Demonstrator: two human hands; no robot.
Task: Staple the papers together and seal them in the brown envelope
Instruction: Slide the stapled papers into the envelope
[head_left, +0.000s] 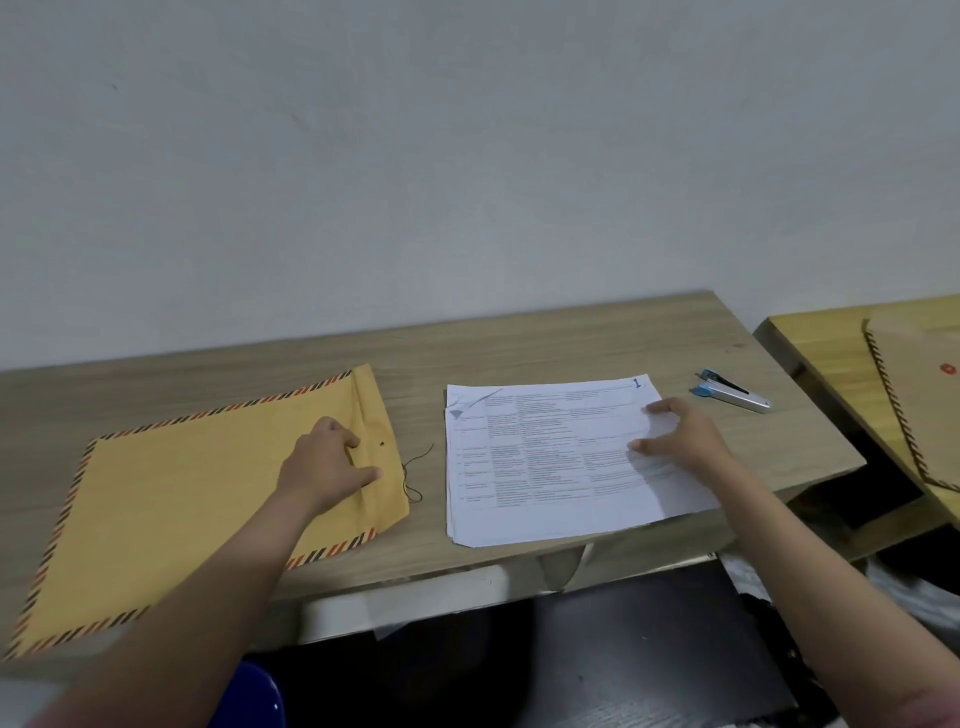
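Note:
A large brown envelope (197, 499) with a red-and-black striped border lies flat on the left of the wooden desk (519, 343), its flap end and thin black string toward the middle. My left hand (327, 465) rests on the envelope near the flap, fingers spread and pressing down. A stack of printed white papers (545, 462) lies to the right of the envelope. My right hand (680, 434) lies on the stack's right part, fingers apart. A silver and blue stapler (730, 391) sits on the desk beyond the papers, at the right, untouched.
A second, yellower table (810, 332) stands at the right with another striped brown envelope (919, 405) on it. A gap separates the two tables. A blue stool (260, 696) shows below the desk's front edge. A plain wall rises behind the desk.

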